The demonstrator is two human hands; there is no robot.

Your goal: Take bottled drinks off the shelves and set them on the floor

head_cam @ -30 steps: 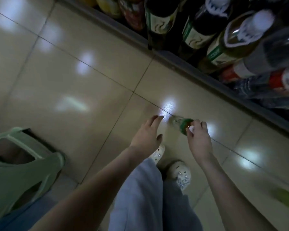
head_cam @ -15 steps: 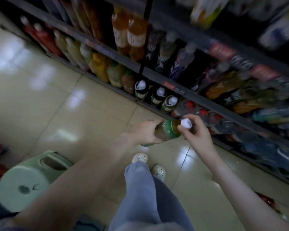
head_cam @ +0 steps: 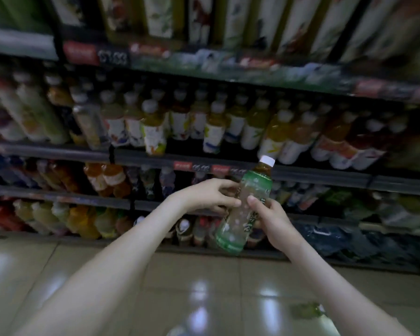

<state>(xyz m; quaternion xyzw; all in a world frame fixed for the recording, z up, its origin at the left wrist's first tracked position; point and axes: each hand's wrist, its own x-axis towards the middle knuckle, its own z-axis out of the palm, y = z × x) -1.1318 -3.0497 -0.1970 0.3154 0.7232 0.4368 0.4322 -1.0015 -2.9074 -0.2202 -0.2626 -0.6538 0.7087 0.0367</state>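
Left hand (head_cam: 207,195) and right hand (head_cam: 273,223) of mine, both clasped round a tilted green-labelled, white-capped plastic bottle (head_cam: 252,185) before stocked shelves (head_cam: 155,158).

I see a shelving unit (head_cam: 228,159) spanning 9 to 3 o'clock, four tiers showing. The top tier at 12 carries tall white-labelled containers (head_cam: 158,18), blurred. The tier below holds white-capped bottles (head_cam: 214,127) of yellow and amber drink. At 9 o'clock, orange drinks (head_cam: 107,177) stand on the third tier. The bottom tier carries red, yellow and orange bottles (head_cam: 80,220) at 8 and dark packs (head_cam: 337,238) at 4. On the glossy tiled floor (head_cam: 58,275), one greenish bottle (head_cam: 307,310) lies at 5 o'clock.
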